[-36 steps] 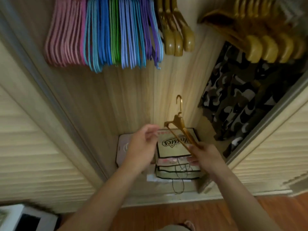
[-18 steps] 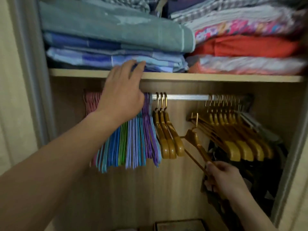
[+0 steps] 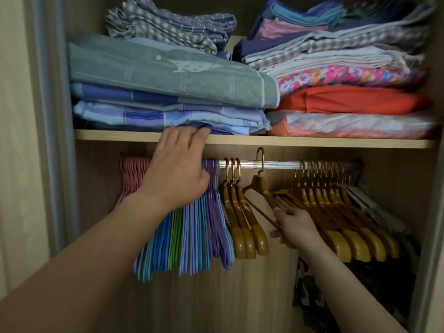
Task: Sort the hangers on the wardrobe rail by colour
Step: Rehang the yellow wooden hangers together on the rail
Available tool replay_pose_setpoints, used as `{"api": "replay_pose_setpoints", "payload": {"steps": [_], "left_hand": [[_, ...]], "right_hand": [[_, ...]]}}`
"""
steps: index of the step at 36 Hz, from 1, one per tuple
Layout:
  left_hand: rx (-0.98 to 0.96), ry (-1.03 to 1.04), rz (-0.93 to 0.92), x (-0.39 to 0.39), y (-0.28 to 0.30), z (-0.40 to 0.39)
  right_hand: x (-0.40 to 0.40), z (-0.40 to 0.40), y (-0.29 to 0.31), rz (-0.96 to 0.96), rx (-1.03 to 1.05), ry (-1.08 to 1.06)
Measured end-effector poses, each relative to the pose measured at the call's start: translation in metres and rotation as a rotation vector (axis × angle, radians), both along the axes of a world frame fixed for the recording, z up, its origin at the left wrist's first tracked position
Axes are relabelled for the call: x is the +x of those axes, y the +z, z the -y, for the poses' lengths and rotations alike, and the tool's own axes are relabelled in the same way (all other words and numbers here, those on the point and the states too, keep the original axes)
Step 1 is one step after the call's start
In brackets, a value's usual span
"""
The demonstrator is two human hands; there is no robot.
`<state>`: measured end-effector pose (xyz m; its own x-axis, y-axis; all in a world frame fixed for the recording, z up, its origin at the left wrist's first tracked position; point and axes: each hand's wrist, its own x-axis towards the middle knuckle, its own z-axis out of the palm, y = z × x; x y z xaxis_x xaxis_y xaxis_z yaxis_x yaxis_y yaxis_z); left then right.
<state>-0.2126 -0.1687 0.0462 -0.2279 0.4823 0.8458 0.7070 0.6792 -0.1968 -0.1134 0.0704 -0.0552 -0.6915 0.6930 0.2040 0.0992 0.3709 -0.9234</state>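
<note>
A silver wardrobe rail (image 3: 278, 164) ran across under the shelf. At its left end hung thin pink hangers (image 3: 131, 179), then blue hangers (image 3: 158, 246), a few green hangers (image 3: 175, 239), pale blue and purple hangers (image 3: 213, 212), packed tight. Just right of them hung three brown wooden hangers (image 3: 242, 227) side by side. One more brown hanger (image 3: 260, 186) was tilted, its gold hook raised above the rail and not resting on it. A large brown bunch (image 3: 348, 224) filled the right end.

Wood, metal and cloth in a wardrobe

Glossy amber hangers (image 3: 249, 227) are hanging under the shiny metal rail (image 3: 281, 164); folded matt cloth (image 3: 168, 75) is lying above it.
</note>
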Motion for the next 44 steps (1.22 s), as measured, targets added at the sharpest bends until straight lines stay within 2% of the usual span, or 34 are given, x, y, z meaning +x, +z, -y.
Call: {"api": "replay_pose_setpoints", "payload": {"steps": [7, 11, 17, 23, 31, 35, 39, 42, 44], "left_hand": [[-0.026, -0.019, 0.044, 0.001, 0.002, 0.003], [-0.021, -0.017, 0.058, 0.002, 0.002, 0.001], [0.01, -0.012, 0.072, 0.004, 0.001, -0.003], [0.006, -0.013, 0.067, 0.006, 0.001, -0.002], [0.018, 0.001, 0.07, 0.008, 0.002, 0.0], [0.028, 0.003, 0.057, 0.009, 0.0, -0.002], [0.037, 0.039, 0.034, 0.009, -0.001, -0.005], [0.042, 0.092, 0.045, 0.016, 0.001, -0.015], [0.058, 0.12, 0.087, 0.025, 0.002, -0.025]], "right_hand": [[-0.024, -0.002, -0.014, 0.092, 0.048, 0.027], [-0.025, -0.004, -0.023, 0.09, 0.025, 0.06], [-0.032, -0.002, -0.028, 0.087, 0.101, 0.099], [-0.037, 0.002, -0.032, 0.074, 0.066, 0.131], [-0.017, 0.003, -0.033, 0.041, 0.085, 0.159], [0.013, -0.017, -0.057, -0.004, 0.264, 0.049], [0.049, -0.054, -0.08, 0.041, 0.692, -0.172], [0.071, -0.077, -0.086, 0.162, 0.994, -0.362], [0.078, -0.088, -0.089, 0.298, 1.114, -0.403]]}}
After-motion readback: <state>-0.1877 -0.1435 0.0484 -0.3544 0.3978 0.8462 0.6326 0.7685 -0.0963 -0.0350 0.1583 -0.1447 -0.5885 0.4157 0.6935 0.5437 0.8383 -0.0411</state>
